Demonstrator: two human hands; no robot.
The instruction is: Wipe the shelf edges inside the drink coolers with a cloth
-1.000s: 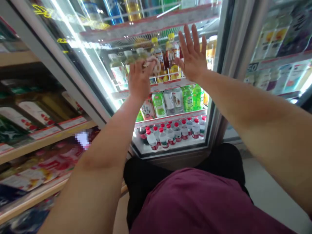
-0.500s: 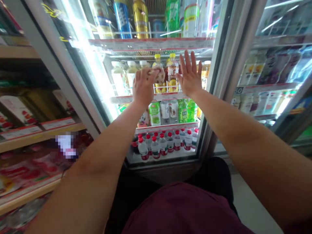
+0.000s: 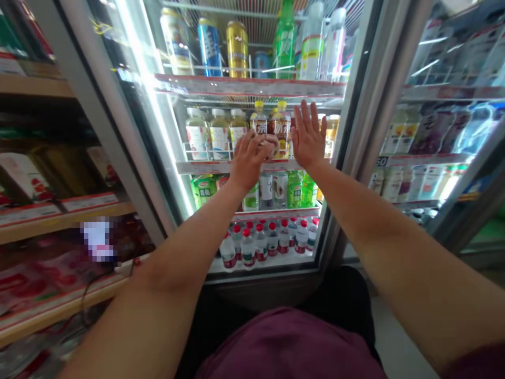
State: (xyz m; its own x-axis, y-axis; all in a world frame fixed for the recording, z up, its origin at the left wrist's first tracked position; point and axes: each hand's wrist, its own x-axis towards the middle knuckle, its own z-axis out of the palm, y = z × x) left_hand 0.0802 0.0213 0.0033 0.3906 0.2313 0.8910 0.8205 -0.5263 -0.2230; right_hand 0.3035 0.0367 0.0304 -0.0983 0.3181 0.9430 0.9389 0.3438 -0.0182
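left hand (image 3: 248, 160): grip clamped on cloth (image 3: 269, 147), mid-height at glass door (image 3: 272, 275) | right hand (image 3: 310, 141): grip apart, empty, palm toward the door | progress: cloth work seems under way; portions done and left cannot be told through glare

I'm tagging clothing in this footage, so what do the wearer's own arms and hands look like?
The left hand and right hand are ungloved, with no watch or bracelet visible. A dark maroon sleeve shows on the right upper arm at the picture's edge; the left arm appears bare.
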